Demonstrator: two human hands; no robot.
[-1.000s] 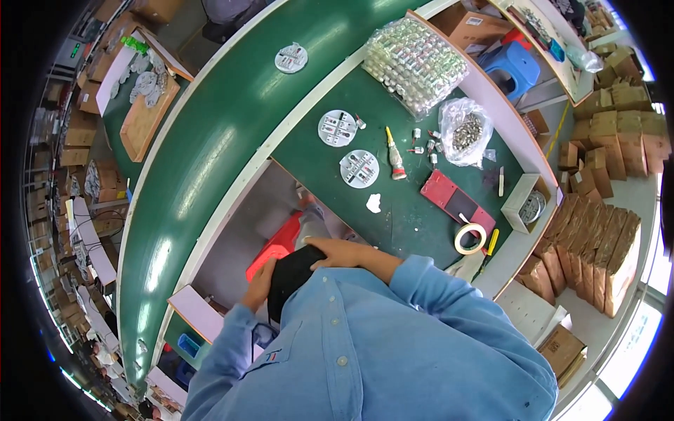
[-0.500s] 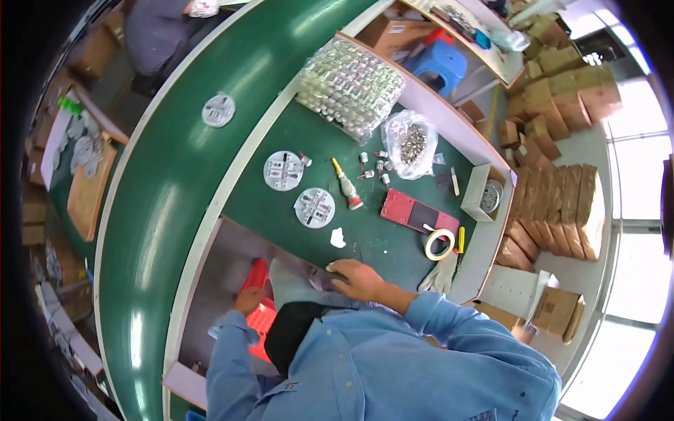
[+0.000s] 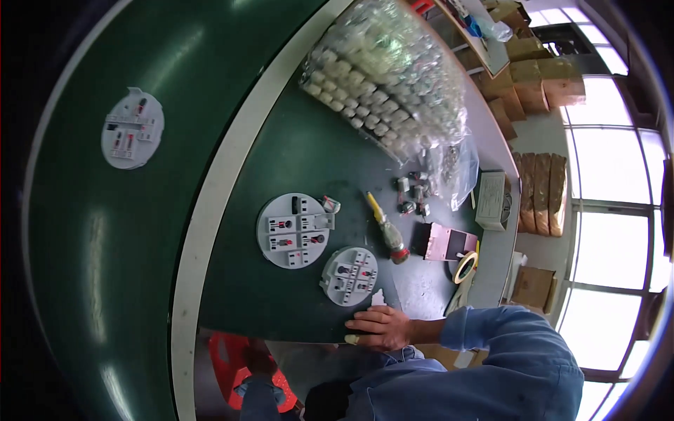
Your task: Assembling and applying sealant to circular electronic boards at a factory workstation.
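Note:
My right hand lies on the near edge of the table, fingers stretched and pointing left. A pale yellowish covering shows on its thumb tip. Just above its knuckles is a torn white scrap. My left hand hangs below the table edge in shadow, in front of a red plastic stool; its fingers are too dark to make out. Two round white plates with small black and red parts lie farther in: a left plate and a right plate. A yellow-handled screwdriver, its grip wrapped, lies right of them.
A green conveyor belt carries another round white plate. A pale rail divides it from the table. Behind stand bagged stacks of white parts, small metal cylinders, a pink-red box and a tape roll.
The view has come lower and nearer to the table, so the plates look larger. My right hand lies flatter on the table edge, close to the white scrap. My left hand stays by the stool.

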